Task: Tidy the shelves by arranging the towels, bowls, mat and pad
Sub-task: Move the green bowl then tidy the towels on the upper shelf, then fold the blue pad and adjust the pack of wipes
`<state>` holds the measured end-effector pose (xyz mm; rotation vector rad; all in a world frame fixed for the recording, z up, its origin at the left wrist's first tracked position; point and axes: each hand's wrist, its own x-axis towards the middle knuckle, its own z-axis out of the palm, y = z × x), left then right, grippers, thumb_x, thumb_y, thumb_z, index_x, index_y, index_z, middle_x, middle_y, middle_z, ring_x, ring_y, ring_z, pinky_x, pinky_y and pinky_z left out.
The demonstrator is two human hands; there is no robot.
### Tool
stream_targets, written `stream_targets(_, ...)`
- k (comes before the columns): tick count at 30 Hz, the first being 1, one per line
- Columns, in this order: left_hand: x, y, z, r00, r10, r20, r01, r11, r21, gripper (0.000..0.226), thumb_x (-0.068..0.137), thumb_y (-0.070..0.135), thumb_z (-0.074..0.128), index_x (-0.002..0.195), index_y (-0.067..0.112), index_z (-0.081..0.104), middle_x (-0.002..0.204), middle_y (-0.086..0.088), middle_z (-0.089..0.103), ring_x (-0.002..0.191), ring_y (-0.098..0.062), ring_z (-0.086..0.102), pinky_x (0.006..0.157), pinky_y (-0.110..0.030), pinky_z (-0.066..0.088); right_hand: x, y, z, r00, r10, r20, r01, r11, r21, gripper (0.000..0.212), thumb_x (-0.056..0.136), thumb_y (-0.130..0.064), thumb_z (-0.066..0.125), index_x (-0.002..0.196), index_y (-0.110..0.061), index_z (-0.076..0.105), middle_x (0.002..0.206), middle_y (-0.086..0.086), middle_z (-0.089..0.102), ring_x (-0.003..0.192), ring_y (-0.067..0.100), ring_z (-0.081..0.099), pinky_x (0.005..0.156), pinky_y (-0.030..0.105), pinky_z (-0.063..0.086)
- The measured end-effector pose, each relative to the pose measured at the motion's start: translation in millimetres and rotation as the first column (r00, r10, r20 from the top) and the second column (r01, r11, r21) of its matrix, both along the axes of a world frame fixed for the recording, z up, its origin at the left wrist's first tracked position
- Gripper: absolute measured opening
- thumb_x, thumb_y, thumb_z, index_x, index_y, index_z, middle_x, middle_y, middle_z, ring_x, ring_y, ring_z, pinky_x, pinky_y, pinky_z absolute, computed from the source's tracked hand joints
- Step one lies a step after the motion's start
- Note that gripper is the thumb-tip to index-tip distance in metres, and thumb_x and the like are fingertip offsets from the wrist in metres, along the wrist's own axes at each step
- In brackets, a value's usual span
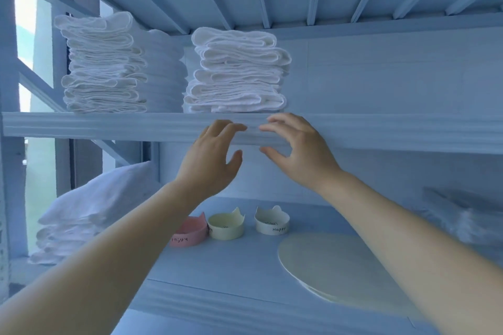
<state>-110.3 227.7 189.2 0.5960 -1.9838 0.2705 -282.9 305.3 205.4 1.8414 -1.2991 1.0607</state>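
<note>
- Head view: the left hand (215, 155) and right hand (296, 144) are raised side by side, just in front of the front edge of the upper shelf (109, 126). Both have loosely curved fingers and grasp nothing.
- On the upper shelf, the left towel stack (103, 62) sits near the left end. The right towel stack (236, 71) sits beside it towards the middle. Both lie flat with folded edges facing the front edge.
- On the lower shelf (231, 266), a slumped towel pile (89, 215) fills the left end.
- Three upright bowls stand in a left-to-right row, ear-shaped points up: the pink bowl (187, 234), lettered "Enjoy"; the yellow bowl (226, 227), touching it, writing unreadable; the white bowl (272, 221), lettered "Happy", slightly apart.
- A round cream mat (334, 266) lies flat near the front edge.
- A pale bundle (462, 217) at the right end is too blurred to identify.
</note>
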Motion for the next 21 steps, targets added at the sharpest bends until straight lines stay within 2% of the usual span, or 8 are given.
stream_targets(3,-5.4,8.6,-25.7,0.999,-0.028,0.041,0.028,0.999,0.023,0.038,0.089,0.022,0.053,0.127,0.021,0.049,0.127,0.001,0.047,0.109,-0.022,0.05,0.086,-0.038,0.045,-7.0,7.4,-22.8,1.0,-0.012,-0.001,0.012,0.999,0.047,0.033,0.084,-0.026,0.067,0.116,-0.019,0.063,0.12,-0.001,0.056,0.111,0.015,0.05,0.089,0.016,0.032)
stream_targets(6,-16.5,14.2,-47.9,0.995,-0.062,0.079,0.058,0.996,0.061,0.036,0.088,0.023,0.053,0.124,0.022,0.051,0.125,0.003,0.049,0.103,-0.019,0.051,0.083,-0.036,0.046,-14.9,12.6,-45.3,1.0,-0.029,0.012,0.028,0.994,0.102,0.033,0.084,-0.028,0.066,0.116,-0.021,0.062,0.12,-0.003,0.056,0.109,0.014,0.05,0.087,0.018,0.034)
stream_targets(10,-39.4,19.2,-74.4,0.985,-0.128,0.118,0.1,0.97,0.22,0.03,0.088,0.03,0.054,0.118,0.028,0.054,0.12,0.009,0.051,0.077,-0.014,0.045,0.076,-0.032,0.045,-31.4,20.9,-77.5,0.997,-0.055,0.061,0.045,0.987,0.153,0.031,0.084,-0.028,0.066,0.114,-0.021,0.063,0.117,-0.003,0.056,0.107,0.014,0.049,0.087,0.019,0.035)
stream_targets(14,-65.7,25.1,-98.6,0.962,-0.236,0.135,0.186,0.934,0.305,0.022,0.087,0.028,0.055,0.109,0.028,0.059,0.109,0.009,0.055,0.096,-0.013,0.056,0.08,-0.032,0.047,-57.4,34.1,-111.7,0.986,-0.112,0.126,0.085,0.976,0.202,0.028,0.086,-0.027,0.063,0.112,-0.021,0.064,0.114,-0.004,0.058,0.107,0.016,0.053,0.088,0.026,0.041)
stream_targets(18,-100.3,35.7,-128.0,0.944,-0.297,0.146,0.226,0.901,0.37,0.018,0.086,0.028,0.055,0.103,0.029,0.062,0.099,0.011,0.059,0.094,-0.011,0.059,0.078,-0.032,0.049,-89.4,54.5,-148.1,0.965,-0.178,0.195,0.119,0.953,0.28,0.026,0.088,-0.027,0.06,0.113,-0.02,0.064,0.113,-0.003,0.059,0.107,0.019,0.055,0.09,0.032,0.045)
stream_targets(21,-134.1,44.0,-150.4,0.922,-0.34,0.186,0.236,0.872,0.429,0.017,0.086,0.027,0.055,0.1,0.033,0.061,0.099,0.014,0.06,0.094,-0.006,0.057,0.075,-0.027,0.045,-119.3,72.6,-173.7,0.945,-0.237,0.225,0.148,0.925,0.35,0.03,0.088,-0.027,0.058,0.118,-0.022,0.061,0.117,-0.005,0.059,0.111,0.016,0.053,0.093,0.033,0.044)
